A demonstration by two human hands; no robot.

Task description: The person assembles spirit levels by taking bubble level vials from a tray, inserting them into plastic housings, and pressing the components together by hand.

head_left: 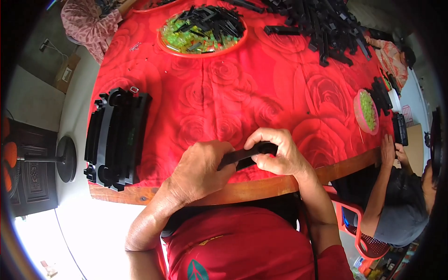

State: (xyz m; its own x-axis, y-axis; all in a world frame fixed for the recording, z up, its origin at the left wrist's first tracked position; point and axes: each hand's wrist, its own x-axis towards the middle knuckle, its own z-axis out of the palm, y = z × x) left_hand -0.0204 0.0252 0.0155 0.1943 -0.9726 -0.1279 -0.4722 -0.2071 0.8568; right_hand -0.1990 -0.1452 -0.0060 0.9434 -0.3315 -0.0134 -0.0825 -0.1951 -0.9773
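Just above the table's near edge, I hold a long black plastic part [240,156] between both hands. My left hand [203,168] is closed round its left end, which is hidden under the fingers. At the other end, my right hand [276,151] pinches the rounded tip between thumb and forefinger. Left of my hands, several similar long black plastic pieces [116,140] lie side by side near the table's edge. A small clear ring-shaped bit [134,89] rests by their far end.
A red-rimmed tray [205,55] with greenish translucent bits and black strips stands at the far side. Black parts [322,28] are heaped at the far right. A pink bowl [361,119] of green bits sits at right. A co-worker's hands [389,150] are beyond it; a fan stands left.
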